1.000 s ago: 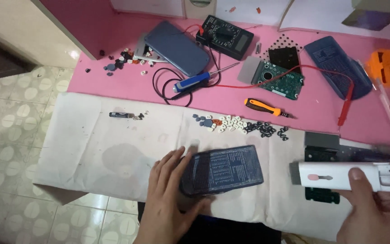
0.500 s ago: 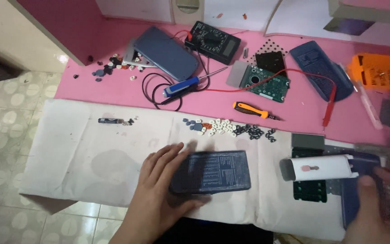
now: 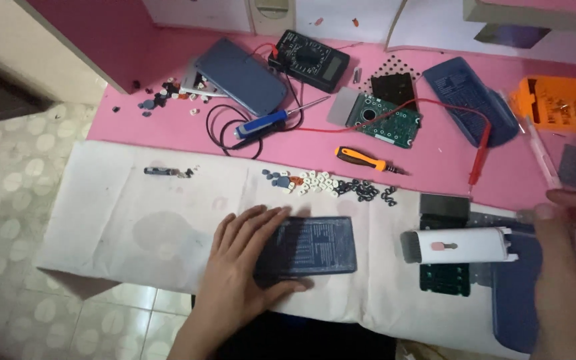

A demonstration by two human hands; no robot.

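The right hand (image 3: 571,267) is smeared by motion blur and cut off by the frame's edge, so its grip is unreadable, and the left hand (image 3: 245,257) covers the dark blue case's (image 3: 315,245) left end.

Dim, soft indoor light; right edge motion-blurred.

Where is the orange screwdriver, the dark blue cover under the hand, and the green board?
orange screwdriver (image 3: 356,158), head view, on its orange handle.
dark blue cover (image 3: 315,245), head view, on the middle of its flat back.
green board (image 3: 388,121), head view, on its bare green surface.
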